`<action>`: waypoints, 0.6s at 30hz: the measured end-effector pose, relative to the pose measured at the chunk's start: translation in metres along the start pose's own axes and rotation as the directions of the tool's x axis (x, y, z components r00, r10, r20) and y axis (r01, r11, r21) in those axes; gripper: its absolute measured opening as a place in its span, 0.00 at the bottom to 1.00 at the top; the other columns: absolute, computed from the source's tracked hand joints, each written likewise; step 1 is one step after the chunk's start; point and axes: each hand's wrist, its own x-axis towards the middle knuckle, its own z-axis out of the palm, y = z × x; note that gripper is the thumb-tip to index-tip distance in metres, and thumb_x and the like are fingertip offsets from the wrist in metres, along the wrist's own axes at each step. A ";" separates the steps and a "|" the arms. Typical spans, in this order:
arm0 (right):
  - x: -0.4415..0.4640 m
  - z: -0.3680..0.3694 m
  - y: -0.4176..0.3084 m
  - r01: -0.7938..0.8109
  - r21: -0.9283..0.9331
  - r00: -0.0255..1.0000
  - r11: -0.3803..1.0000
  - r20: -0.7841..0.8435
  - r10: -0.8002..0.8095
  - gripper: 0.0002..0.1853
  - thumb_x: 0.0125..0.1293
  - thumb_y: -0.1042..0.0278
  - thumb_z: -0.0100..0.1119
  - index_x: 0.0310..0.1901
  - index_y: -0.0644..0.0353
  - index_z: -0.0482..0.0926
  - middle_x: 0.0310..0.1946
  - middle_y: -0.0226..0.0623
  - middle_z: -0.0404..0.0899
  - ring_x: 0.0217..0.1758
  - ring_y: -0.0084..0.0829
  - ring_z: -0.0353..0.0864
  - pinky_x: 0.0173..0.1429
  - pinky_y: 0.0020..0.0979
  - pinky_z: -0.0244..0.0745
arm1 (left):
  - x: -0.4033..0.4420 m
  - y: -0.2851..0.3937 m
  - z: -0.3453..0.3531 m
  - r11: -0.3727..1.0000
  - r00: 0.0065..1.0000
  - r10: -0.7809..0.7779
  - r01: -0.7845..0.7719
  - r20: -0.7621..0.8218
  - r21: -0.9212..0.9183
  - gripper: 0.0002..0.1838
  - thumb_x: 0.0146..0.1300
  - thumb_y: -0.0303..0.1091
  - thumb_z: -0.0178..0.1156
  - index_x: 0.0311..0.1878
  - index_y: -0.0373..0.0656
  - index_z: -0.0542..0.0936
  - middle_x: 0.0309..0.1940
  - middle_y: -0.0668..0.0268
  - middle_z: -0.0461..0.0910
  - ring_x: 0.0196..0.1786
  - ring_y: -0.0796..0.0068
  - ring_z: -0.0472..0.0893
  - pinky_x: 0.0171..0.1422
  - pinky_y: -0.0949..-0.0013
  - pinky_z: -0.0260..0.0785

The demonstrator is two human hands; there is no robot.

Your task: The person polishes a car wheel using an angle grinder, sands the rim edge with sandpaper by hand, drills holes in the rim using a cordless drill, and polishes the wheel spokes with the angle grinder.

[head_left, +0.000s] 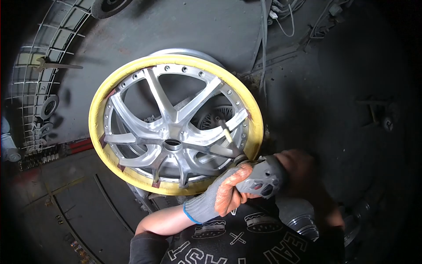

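Note:
A silver multi-spoke alloy wheel rim [169, 105] stands tilted in front of me, its outer lip wrapped in yellow tape [97, 105]. My left hand [228, 189], in a grey and orange work glove, is closed around the front part of a grey die grinder [260, 178]. From the grinder a thin shaft with a pale yellowish tip [227, 133] points at the spokes on the rim's right side. Whether the tip touches metal I cannot tell. My right hand [299, 163] grips the grinder's rear end and is smeared by motion, with its fingers partly hidden.
A wire rack [52, 48] on the left carries a wrench [61, 66] and grinding discs [49, 106]. Cables [281, 17] hang at the top right. Other shiny round metal parts [303, 222] lie low on the right, beside my body.

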 end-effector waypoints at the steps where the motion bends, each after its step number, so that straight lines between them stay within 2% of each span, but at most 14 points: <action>1: -0.003 -0.001 0.005 -0.024 -0.020 0.999 1.000 -0.033 0.023 0.35 0.39 0.58 0.70 0.52 0.62 0.72 0.43 0.47 0.77 0.46 0.48 0.79 0.50 0.46 0.75 | 0.005 0.005 -0.003 0.994 0.993 -0.100 0.102 0.056 -0.034 0.29 0.62 0.48 0.62 0.59 0.39 0.70 0.43 0.47 0.79 0.35 0.66 0.80 0.28 0.83 0.66; 3: -0.003 -0.011 0.009 -0.019 -0.043 0.999 0.999 -0.037 0.018 0.35 0.39 0.57 0.70 0.52 0.62 0.73 0.44 0.47 0.77 0.47 0.48 0.79 0.51 0.46 0.75 | 0.018 0.002 0.005 0.990 0.993 -0.122 0.121 0.001 -0.071 0.27 0.63 0.48 0.62 0.58 0.39 0.71 0.43 0.47 0.79 0.33 0.70 0.78 0.27 0.85 0.64; 6: -0.004 -0.024 0.014 -0.039 -0.090 0.999 0.995 -0.020 0.037 0.36 0.39 0.55 0.71 0.52 0.61 0.73 0.44 0.47 0.77 0.47 0.48 0.79 0.51 0.46 0.75 | 0.034 0.003 0.003 0.979 0.985 -0.165 0.169 0.046 -0.112 0.25 0.64 0.49 0.62 0.55 0.41 0.73 0.42 0.49 0.79 0.31 0.75 0.75 0.26 0.86 0.61; 9: -0.003 -0.031 0.011 -0.072 -0.132 0.997 0.989 -0.002 0.073 0.37 0.39 0.55 0.71 0.53 0.61 0.73 0.45 0.46 0.78 0.48 0.48 0.79 0.51 0.46 0.75 | 0.039 0.001 0.011 0.987 0.990 -0.138 0.140 0.022 -0.084 0.24 0.63 0.48 0.62 0.55 0.41 0.73 0.41 0.50 0.79 0.31 0.76 0.75 0.27 0.86 0.61; 12: -0.005 -0.030 0.012 -0.054 -0.125 0.998 0.991 0.019 0.057 0.37 0.38 0.57 0.71 0.54 0.60 0.73 0.46 0.45 0.78 0.48 0.48 0.79 0.52 0.45 0.75 | 0.022 0.000 0.038 0.990 0.995 0.066 -0.055 -0.078 0.129 0.27 0.61 0.51 0.63 0.54 0.38 0.73 0.42 0.50 0.78 0.32 0.76 0.75 0.28 0.85 0.61; 13: -0.005 -0.028 0.013 -0.025 -0.104 0.999 0.994 0.040 0.029 0.37 0.37 0.58 0.71 0.54 0.60 0.73 0.46 0.45 0.77 0.48 0.48 0.79 0.52 0.45 0.75 | 0.029 -0.003 0.013 0.990 0.995 0.067 -0.056 -0.079 0.129 0.27 0.61 0.51 0.63 0.54 0.38 0.73 0.42 0.50 0.78 0.32 0.76 0.75 0.28 0.85 0.61; 14: -0.006 -0.025 0.012 -0.023 -0.103 0.999 0.994 0.041 0.027 0.37 0.37 0.58 0.71 0.54 0.60 0.73 0.46 0.45 0.77 0.48 0.48 0.79 0.52 0.45 0.75 | 0.042 -0.010 -0.033 0.991 0.986 -0.127 0.130 0.108 -0.021 0.29 0.61 0.52 0.63 0.54 0.37 0.73 0.42 0.49 0.78 0.32 0.74 0.75 0.29 0.84 0.62; 16: -0.005 -0.017 0.006 -0.006 -0.039 0.997 0.999 0.083 0.009 0.37 0.37 0.62 0.71 0.55 0.60 0.72 0.45 0.46 0.77 0.47 0.48 0.79 0.53 0.46 0.75 | 0.036 -0.012 -0.057 0.934 0.908 -0.279 0.332 0.313 -0.129 0.30 0.60 0.52 0.63 0.55 0.36 0.72 0.43 0.48 0.78 0.32 0.73 0.75 0.30 0.83 0.63; 18: -0.001 -0.013 -0.004 0.001 -0.021 0.997 1.000 0.083 0.001 0.37 0.38 0.62 0.70 0.55 0.61 0.72 0.44 0.46 0.77 0.47 0.48 0.79 0.53 0.46 0.75 | 0.012 -0.007 -0.035 0.960 0.958 -0.218 0.245 0.187 -0.138 0.31 0.60 0.51 0.62 0.57 0.36 0.71 0.45 0.47 0.78 0.34 0.69 0.77 0.32 0.81 0.66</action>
